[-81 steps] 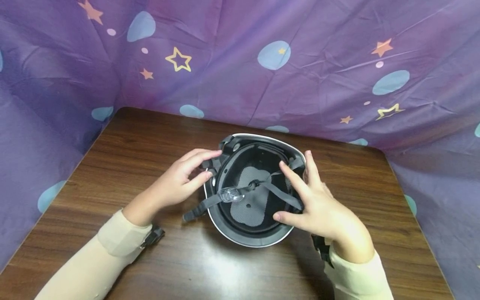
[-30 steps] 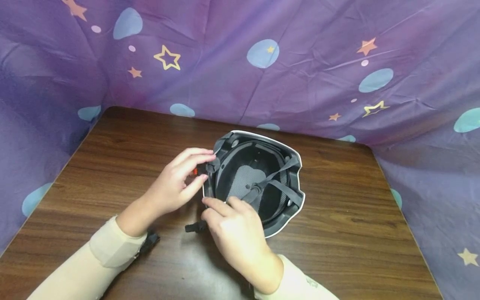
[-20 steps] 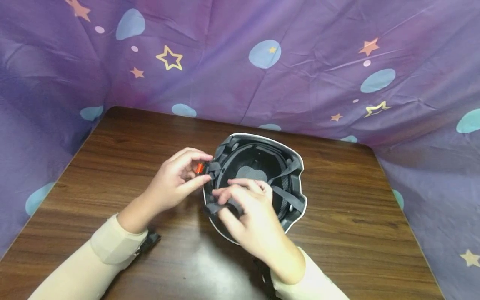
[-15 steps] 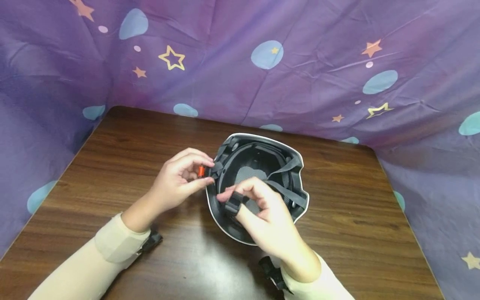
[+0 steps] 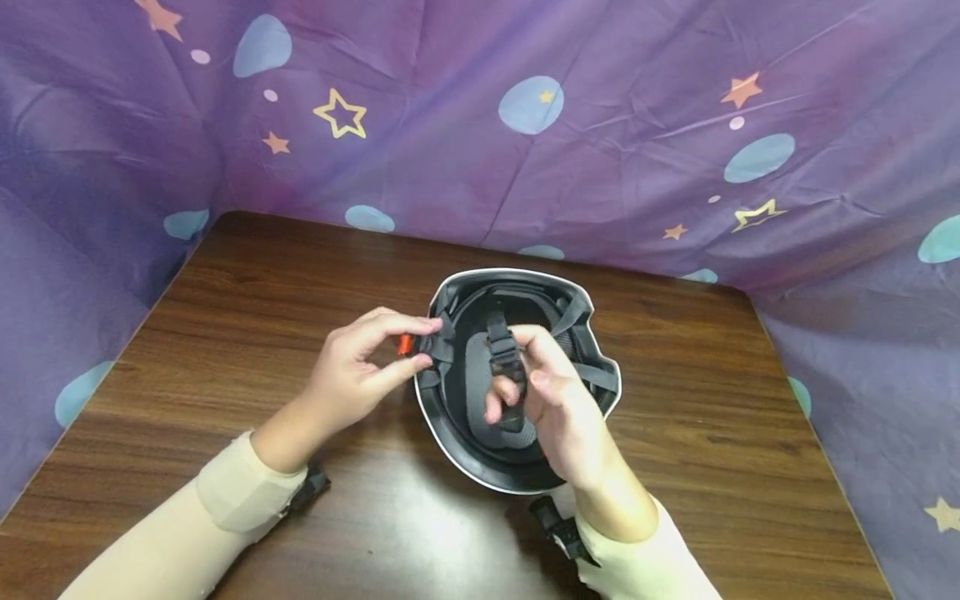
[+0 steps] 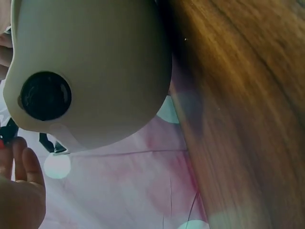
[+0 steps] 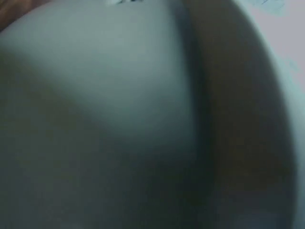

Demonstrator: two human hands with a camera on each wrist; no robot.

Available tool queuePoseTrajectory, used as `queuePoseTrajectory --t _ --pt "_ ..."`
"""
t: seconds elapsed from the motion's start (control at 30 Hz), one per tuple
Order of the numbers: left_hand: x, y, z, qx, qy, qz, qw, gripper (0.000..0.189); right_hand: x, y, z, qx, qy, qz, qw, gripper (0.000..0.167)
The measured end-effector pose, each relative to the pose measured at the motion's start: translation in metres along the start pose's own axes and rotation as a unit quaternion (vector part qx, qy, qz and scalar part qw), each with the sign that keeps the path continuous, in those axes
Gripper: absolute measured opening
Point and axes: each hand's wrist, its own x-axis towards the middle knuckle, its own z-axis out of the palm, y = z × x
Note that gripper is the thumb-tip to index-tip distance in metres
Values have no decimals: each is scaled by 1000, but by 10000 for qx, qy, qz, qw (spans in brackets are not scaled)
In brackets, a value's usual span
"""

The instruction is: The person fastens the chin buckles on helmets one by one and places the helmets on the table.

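Observation:
A white-shelled helmet (image 5: 450, 433) lies upside down on the table, its black padded inside facing up. At its left rim my left hand (image 5: 348, 371) pinches a black strap buckle with an orange-red part (image 5: 406, 343) between thumb and fingers. Over the helmet's inside, my right hand (image 5: 573, 425) holds a black strap buckle (image 5: 504, 350), its fingers curled around it. Grey straps (image 5: 596, 377) run along the right inner side. In the left wrist view the helmet's pale shell (image 6: 114, 71) carries a round black disc (image 6: 46, 96). Only blurred pale surfaces show in the right wrist view.
The brown wooden table (image 5: 262, 292) extends on all sides of the helmet. Behind it hangs a purple curtain (image 5: 442, 125) with stars and blue shapes. Black wrist straps (image 5: 558, 527) sit below both hands.
My right hand crossed from the helmet's right side to its left, took hold of a strap buckle and lifted it back over the middle. The left hand stayed by the left rim.

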Motion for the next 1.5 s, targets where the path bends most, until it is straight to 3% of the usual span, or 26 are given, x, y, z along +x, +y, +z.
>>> queuePoseTrajectory --t 0.13,0.3,0.47,0.6,0.7,0.87,1.07,1.33,1.5 --pt "-2 -2 2 -3 83 207 9998 34 0 4 0 -653 137 107 9977 19" --pt "-2 -4 4 157 129 483 9986 50 0 6 -2 -1362 238 284 9900 21" --pt "-2 -4 6 446 -290 844 9950 57 3 5 -4 -1833 254 650 9806 23" --pt "-4 -3 8 679 -681 937 9909 60 6 8 -5 -1940 194 838 9772 23" --pt "-4 -2 9 839 -753 993 9887 60 7 14 -6 -2212 121 965 9704 22" --pt "-2 -3 8 819 -688 1134 9878 56 7 16 -5 -2749 -70 852 9577 19" --pt "-1 -3 8 681 -852 1267 9859 55 7 17 -6 -2916 -1 637 9544 19" --pt "-1 1 7 514 -1207 1217 9839 55 7 19 -6 -3156 -196 436 9477 19" --pt "-3 7 8 240 -1138 571 9916 60 6 17 -5 -3297 -192 489 9426 19"
